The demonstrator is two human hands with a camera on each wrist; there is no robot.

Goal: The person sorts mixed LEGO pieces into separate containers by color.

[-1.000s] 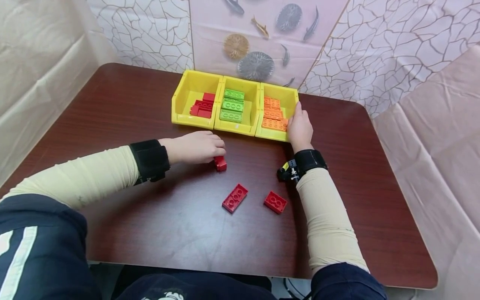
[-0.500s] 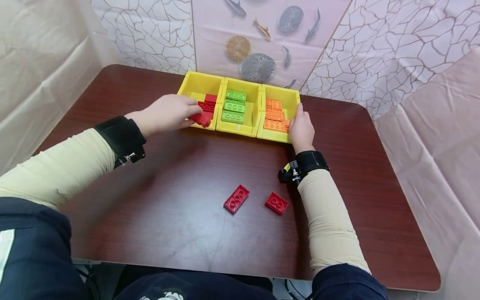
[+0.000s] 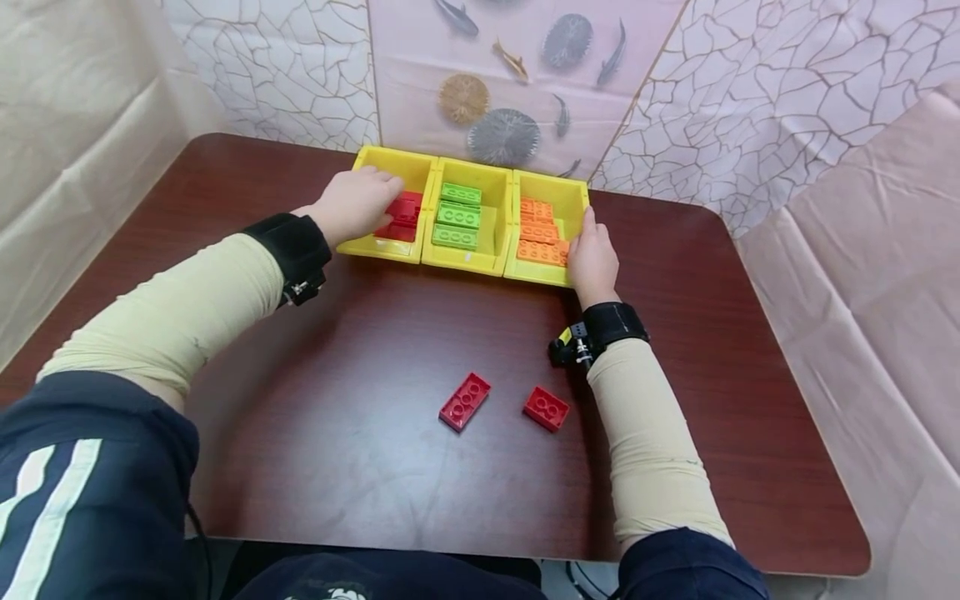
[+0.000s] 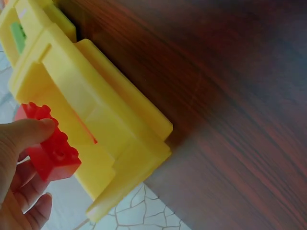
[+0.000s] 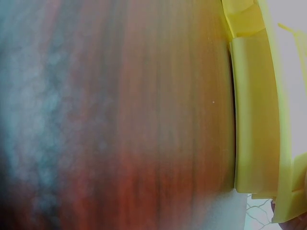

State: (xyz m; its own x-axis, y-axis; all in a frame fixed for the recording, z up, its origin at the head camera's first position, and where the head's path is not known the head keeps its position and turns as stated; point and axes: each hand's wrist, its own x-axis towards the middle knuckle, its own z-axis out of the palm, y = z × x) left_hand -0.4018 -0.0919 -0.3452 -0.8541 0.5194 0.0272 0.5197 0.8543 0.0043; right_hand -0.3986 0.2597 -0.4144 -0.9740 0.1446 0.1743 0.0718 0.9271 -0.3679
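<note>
My left hand (image 3: 356, 204) is over the left yellow bin (image 3: 401, 160) at the back of the table. In the left wrist view it pinches a red building brick (image 4: 50, 151) between thumb and fingers, studs showing, above the bin's opening. Other red bricks (image 3: 405, 210) lie in that bin, partly hidden by the hand in the head view. My right hand (image 3: 595, 260) holds the outer side wall of the right yellow bin (image 3: 553, 188); only a bit of its fingers (image 5: 298, 222) shows at the bin's corner in the right wrist view.
The middle bin holds green bricks (image 3: 456, 217), and the right bin holds orange bricks (image 3: 542, 240). Two red bricks lie studs down on the table: a longer one (image 3: 465, 402) and a shorter one (image 3: 546, 408). A patterned cloth (image 3: 502, 92) hangs behind the bins.
My left hand has picked up a red brick from the table and carried it back and left to the left bin. The right hand stays at the right bin.
</note>
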